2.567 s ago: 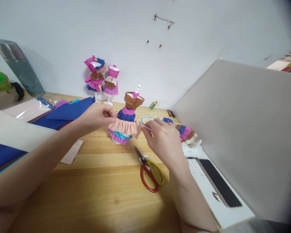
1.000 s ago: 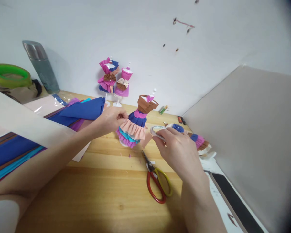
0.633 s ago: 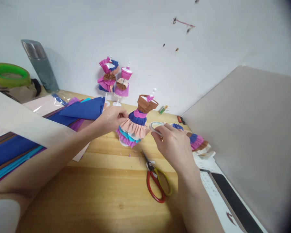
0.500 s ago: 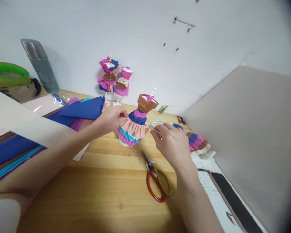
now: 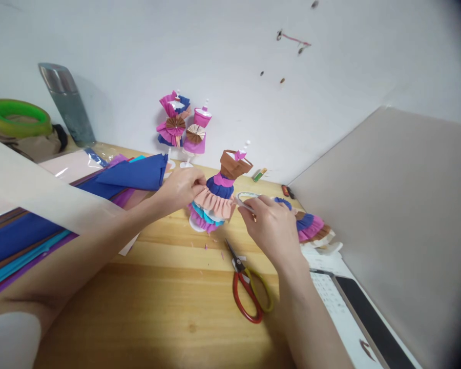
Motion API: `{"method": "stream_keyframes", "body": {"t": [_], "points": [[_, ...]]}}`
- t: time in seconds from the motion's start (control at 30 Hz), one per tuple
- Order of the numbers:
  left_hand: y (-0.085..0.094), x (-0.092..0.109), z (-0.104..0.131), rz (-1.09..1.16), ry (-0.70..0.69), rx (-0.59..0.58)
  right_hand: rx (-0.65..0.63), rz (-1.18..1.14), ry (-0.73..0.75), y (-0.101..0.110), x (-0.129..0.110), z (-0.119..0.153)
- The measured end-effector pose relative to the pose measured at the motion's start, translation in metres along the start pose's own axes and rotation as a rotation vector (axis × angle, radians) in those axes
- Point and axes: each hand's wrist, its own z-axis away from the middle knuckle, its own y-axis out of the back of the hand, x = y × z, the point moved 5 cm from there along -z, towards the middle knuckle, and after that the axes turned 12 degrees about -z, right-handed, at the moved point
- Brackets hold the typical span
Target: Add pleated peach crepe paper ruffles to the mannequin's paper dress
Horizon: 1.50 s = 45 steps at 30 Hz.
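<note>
A small mannequin wears a paper dress [image 5: 219,200] with a brown top, a blue and pink waist, and ruffled peach, turquoise and purple tiers. On the dress's left side, my left hand [image 5: 184,188] pinches the edge of the peach ruffle. My right hand [image 5: 272,225] is closed on a white tape roll [image 5: 247,195] at the right of the skirt, close to the peach tier. Red and yellow scissors [image 5: 247,284] lie on the wooden table [image 5: 157,307] in front of the mannequin, their blades pointing toward it.
Two dressed mannequins [image 5: 195,134] stand at the back wall. Folded coloured paper [image 5: 134,173] and a bottle [image 5: 71,110] are at left, near a large green tape roll [image 5: 19,119]. Another ruffled dress [image 5: 311,225] and a dark device [image 5: 369,312] are at right.
The view has shifted slightly. Both hands keep nearly the same places at the skirt, with my right hand still on the tape roll.
</note>
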Motion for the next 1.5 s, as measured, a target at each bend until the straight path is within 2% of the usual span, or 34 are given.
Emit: {"method": "stream_keyframes", "body": {"t": [0.2, 0.37, 0.53, 0.7, 0.8, 0.9, 1.1, 1.5], "points": [[-0.003, -0.005, 0.001, 0.003, 0.059, -0.015, -0.078, -0.011, -0.015, -0.002, 0.002, 0.000], [-0.002, -0.002, 0.002, -0.005, 0.048, -0.004, -0.111, -0.024, -0.057, -0.001, 0.002, -0.001], [-0.001, 0.001, 0.003, -0.032, 0.002, 0.008, -0.061, -0.120, -0.084, -0.001, 0.003, -0.004], [-0.002, -0.001, 0.003, -0.009, 0.020, 0.005, -0.071, -0.205, -0.084, -0.005, 0.002, -0.008], [-0.002, -0.003, 0.003, 0.035, 0.017, 0.015, -0.014, -0.234, -0.117, 0.000, 0.004, -0.008], [-0.002, -0.003, 0.004, 0.083, -0.003, 0.009, 0.019, -0.230, -0.088, 0.006, 0.006, -0.009], [-0.002, -0.002, 0.003, 0.088, -0.028, -0.004, -0.090, -0.204, 0.015, 0.014, 0.006, -0.017], [-0.009, -0.007, -0.007, 0.016, -0.028, -0.030, -0.126, -0.293, -0.042, 0.021, 0.011, -0.019]]}}
